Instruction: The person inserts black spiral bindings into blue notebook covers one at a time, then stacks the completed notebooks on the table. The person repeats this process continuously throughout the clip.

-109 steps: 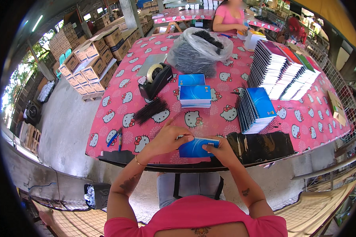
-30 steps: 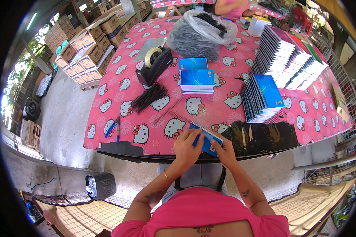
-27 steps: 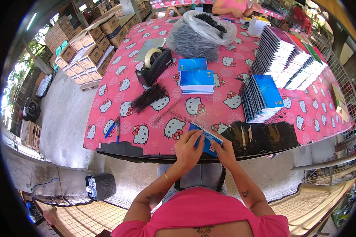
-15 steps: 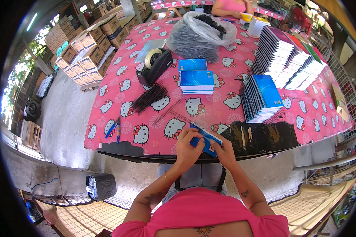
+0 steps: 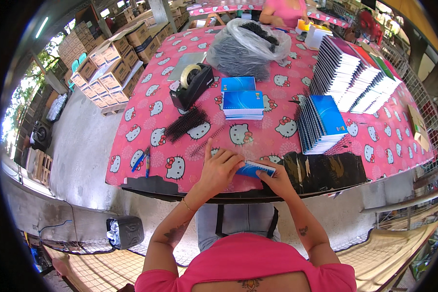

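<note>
the small blue notebook (image 5: 254, 169) lies between the two hands, above the near edge of the table (image 5: 160, 104), its long side running roughly from left to right and its right end tipped slightly lower; the right hand (image 5: 276, 180) grips that right end, thumb pressed flat on the cover, fingers mostly hidden beneath; the left hand (image 5: 219, 170) is at the opposite end, fingers bent over the corner, index finger sticking out away from the body; whether it pinches the notebook itself or something at its edge cannot be told, as the fingertips cover the spot; a loose black coil (image 5: 201, 147) lies just beyond the left hand, with a heap of black coils (image 5: 186, 124) behind it; two pens (image 5: 139, 162) rest farther left; torn dark cardboard (image 5: 326, 173) lies just right of the right hand; beyond the notebook sit blue pads (image 5: 243, 101) in two piles, with a leaning stack of coil-bound blue notebooks (image 5: 328, 119) to their right; farther out are a black tape dispenser (image 5: 194, 92), a clear bag (image 5: 243, 58) full of black coils, and tall notebook stacks (image 5: 338, 73) with purple, red and green covers
</note>
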Tool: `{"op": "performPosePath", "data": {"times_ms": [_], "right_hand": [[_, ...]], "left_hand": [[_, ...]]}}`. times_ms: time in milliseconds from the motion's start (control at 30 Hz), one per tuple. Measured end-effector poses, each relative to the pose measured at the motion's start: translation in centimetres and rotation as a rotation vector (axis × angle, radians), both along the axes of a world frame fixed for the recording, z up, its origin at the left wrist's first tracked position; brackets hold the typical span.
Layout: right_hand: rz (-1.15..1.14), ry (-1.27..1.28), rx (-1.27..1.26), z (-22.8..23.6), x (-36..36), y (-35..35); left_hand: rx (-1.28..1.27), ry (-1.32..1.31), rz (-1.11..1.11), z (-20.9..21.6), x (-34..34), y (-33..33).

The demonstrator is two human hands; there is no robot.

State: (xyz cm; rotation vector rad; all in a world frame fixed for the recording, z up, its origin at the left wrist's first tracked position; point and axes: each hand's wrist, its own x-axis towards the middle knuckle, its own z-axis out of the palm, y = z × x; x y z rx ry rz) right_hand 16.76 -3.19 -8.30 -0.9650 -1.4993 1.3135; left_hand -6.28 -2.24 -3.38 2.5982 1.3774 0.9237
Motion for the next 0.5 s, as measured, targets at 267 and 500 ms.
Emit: {"op": "performPosePath", "data": {"times_ms": [267,500], "right_hand": [[0.016,-0.058,-0.03,-0.5,0.0,0.2],[0.014,-0.019,-0.034,1.8,-0.4,-0.6]], "left_hand": [[0.056,0.1,-0.044,0.5,0.2,1.1],[0.078,0.03,-0.008,0.6,1.0,0.3]]}}
